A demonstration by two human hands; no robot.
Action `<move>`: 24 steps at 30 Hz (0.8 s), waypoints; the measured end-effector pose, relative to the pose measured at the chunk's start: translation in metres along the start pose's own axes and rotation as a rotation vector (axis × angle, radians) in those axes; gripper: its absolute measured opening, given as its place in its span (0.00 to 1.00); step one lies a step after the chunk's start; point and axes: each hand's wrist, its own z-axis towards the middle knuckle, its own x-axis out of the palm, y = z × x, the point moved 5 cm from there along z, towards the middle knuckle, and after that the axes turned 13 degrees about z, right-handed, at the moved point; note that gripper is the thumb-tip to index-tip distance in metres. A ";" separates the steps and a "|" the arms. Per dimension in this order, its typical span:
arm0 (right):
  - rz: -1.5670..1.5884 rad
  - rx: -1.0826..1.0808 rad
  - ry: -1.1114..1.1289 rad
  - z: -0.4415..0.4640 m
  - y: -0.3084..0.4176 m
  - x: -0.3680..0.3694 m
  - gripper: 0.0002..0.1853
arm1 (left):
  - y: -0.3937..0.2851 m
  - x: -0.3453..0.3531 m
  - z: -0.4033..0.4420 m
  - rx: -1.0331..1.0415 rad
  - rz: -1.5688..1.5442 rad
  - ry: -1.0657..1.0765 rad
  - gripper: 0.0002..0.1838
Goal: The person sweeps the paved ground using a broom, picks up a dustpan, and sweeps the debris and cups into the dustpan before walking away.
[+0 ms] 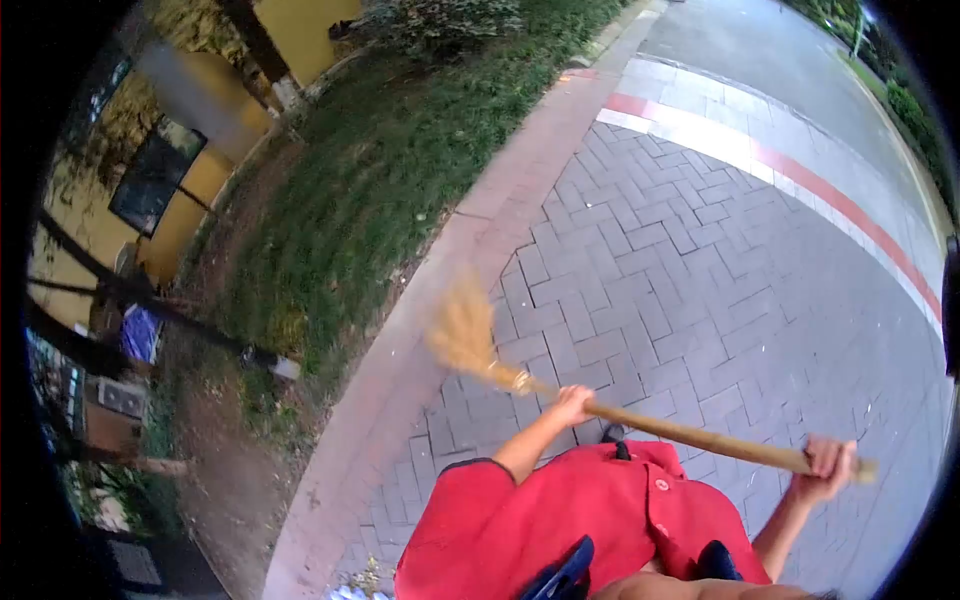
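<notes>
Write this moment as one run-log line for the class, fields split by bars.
left hand: grips broom handle near bristles | right hand: grips near opposite end | bristles: at pinkish paved strip, blurred | ground contact: unclear

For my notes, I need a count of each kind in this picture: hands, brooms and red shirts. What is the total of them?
Hands: 2 (left hand, right hand)
Broom: 1
Red shirt: 1
Total: 4
</notes>
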 end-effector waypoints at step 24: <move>0.089 0.288 0.387 0.534 -0.419 0.119 0.10 | 0.278 -0.212 0.490 -0.243 0.020 -0.316 0.09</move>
